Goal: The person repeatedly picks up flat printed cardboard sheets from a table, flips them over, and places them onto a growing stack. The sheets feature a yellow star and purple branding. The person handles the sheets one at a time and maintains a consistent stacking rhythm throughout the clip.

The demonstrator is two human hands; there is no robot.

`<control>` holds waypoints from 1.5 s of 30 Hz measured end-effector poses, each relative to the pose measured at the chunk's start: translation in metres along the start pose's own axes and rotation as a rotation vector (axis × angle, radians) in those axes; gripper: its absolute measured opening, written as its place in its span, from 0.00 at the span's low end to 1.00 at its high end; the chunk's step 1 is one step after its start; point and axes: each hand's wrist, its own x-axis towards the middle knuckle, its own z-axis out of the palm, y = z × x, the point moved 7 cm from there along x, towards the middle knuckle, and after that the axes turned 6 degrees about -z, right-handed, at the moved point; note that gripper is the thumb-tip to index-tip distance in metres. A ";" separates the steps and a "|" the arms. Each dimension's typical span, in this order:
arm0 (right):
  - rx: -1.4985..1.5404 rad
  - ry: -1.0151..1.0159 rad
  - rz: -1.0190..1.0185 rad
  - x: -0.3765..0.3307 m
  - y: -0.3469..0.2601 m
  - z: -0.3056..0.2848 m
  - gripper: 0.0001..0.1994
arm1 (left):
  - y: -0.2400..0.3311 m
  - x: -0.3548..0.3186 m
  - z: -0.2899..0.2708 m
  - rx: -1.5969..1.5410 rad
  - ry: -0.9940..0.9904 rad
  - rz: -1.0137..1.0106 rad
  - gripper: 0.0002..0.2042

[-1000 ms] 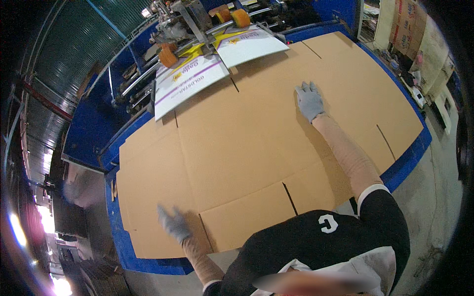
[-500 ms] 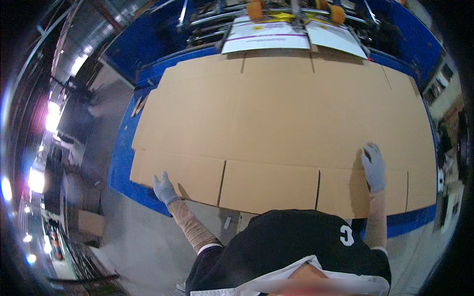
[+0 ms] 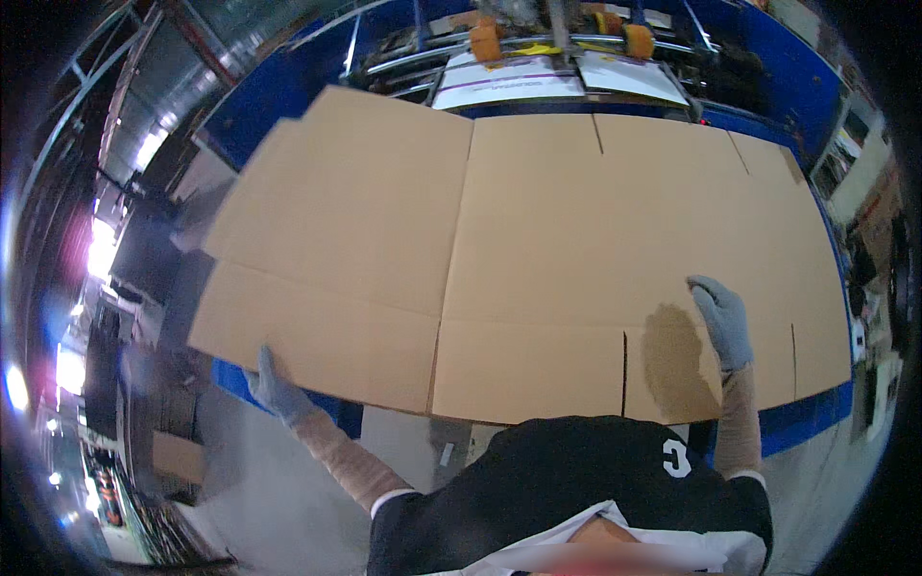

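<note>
A large flat sheet of brown cardboard (image 3: pixel 557 230), creased and slotted like an unfolded box, spreads in front of me. Its left panel (image 3: pixel 336 202) tilts up from a crease running front to back. My left hand (image 3: pixel 279 386), in a grey glove, grips the near left edge of that panel, thumb on top and the other fingers hidden beneath. Over the right part of the sheet, my right hand (image 3: pixel 723 322), also gloved, hovers with loosely bent fingers and nothing in them. A dark shadow falls on the board beside it.
Beneath the cardboard, the blue table (image 3: pixel 807 422) shows at its edges. Beyond the sheet's far side are machine rails with orange rollers (image 3: pixel 638 41) and white printed sheets (image 3: pixel 509 79). A cardboard box (image 3: pixel 179 457) stands on the floor at left.
The sheet's left panel has risen and bent up along the crease. My left hand has moved left and slightly nearer with its edge. My right hand has shifted slightly left, its shadow now larger.
</note>
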 end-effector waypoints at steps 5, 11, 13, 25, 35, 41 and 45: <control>0.428 -0.065 0.092 0.006 -0.053 0.018 0.28 | 0.064 -0.094 0.084 0.336 -0.292 0.199 0.14; 0.625 -0.202 -0.160 0.077 -0.132 0.011 0.32 | 0.069 -0.250 0.207 0.333 -1.259 0.682 0.21; 0.659 -0.161 -0.263 0.093 -0.142 0.009 0.29 | 0.066 -0.270 0.218 0.368 -1.334 0.752 0.25; 0.950 -0.155 0.006 0.040 -0.040 0.002 0.19 | 0.068 -0.236 0.193 0.523 -1.020 0.594 0.21; 0.479 1.475 0.334 -0.234 0.246 -0.228 0.25 | 0.074 -0.021 0.152 0.360 -0.380 0.330 0.11; 0.815 1.353 0.015 -0.223 0.174 -0.184 0.22 | 0.040 -0.009 0.119 0.458 -0.347 0.293 0.10; 0.505 1.316 -0.190 -0.173 0.051 -0.141 0.17 | 0.007 -0.040 0.104 0.519 -0.415 0.174 0.10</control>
